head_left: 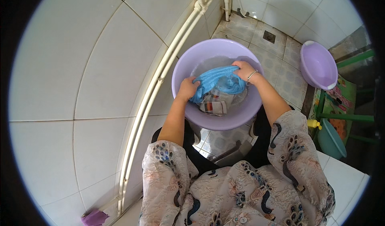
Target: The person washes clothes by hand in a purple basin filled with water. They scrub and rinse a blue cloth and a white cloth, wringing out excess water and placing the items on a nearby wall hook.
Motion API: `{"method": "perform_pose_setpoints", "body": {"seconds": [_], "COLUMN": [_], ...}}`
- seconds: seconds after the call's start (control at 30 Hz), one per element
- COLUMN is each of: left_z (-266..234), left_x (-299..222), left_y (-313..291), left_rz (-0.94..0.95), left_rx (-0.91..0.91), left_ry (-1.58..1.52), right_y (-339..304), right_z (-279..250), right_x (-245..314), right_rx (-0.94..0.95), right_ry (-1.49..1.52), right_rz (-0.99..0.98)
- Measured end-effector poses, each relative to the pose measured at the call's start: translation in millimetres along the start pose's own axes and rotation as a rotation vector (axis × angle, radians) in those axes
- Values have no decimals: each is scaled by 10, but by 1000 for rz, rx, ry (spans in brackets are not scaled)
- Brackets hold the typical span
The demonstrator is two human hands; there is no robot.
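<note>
A large round lilac basin [218, 123] stands in front of me between my knees, with cloudy water [200, 68] in it. Stretched across the basin is a wet light-blue cloth [214, 78], whose exact kind I cannot make out. My left hand [187, 88] grips its left end near the basin's left wall. At the upper right, my right hand [244, 70], with a bracelet at the wrist, is closed on the cloth's other end. A checked cloth [214, 105] in grey, white and red lies in the water below the blue one, partly covered by it.
Pale pipes [160, 79] run along the tiled wall on my left. A smaller lilac basin [319, 65] leans at the right by a green metal frame [345, 117]. Nearby are a teal basin [331, 139] and a yellow bottle [313, 123]. A floor drain [269, 36] lies beyond the basin.
</note>
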State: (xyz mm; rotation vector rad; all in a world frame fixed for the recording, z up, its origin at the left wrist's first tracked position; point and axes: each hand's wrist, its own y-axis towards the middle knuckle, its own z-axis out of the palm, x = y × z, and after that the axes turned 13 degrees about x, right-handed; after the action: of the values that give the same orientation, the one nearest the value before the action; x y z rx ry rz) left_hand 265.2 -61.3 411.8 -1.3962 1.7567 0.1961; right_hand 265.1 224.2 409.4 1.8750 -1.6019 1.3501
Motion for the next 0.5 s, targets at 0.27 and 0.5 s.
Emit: {"method": "perform_pose_setpoints", "body": {"seconds": [0.27, 0.5], "left_z": [412, 448], "left_x": [68, 128], "left_y": [350, 548], "left_rz": [-47, -127], "left_rx": [-113, -112], "left_ry": [-227, -888], "right_y": [375, 333], "right_z": [524, 430], "right_x": [-116, 134], "right_rx": [8, -138], "right_ry": [-61, 647], "right_rz": [84, 125]}}
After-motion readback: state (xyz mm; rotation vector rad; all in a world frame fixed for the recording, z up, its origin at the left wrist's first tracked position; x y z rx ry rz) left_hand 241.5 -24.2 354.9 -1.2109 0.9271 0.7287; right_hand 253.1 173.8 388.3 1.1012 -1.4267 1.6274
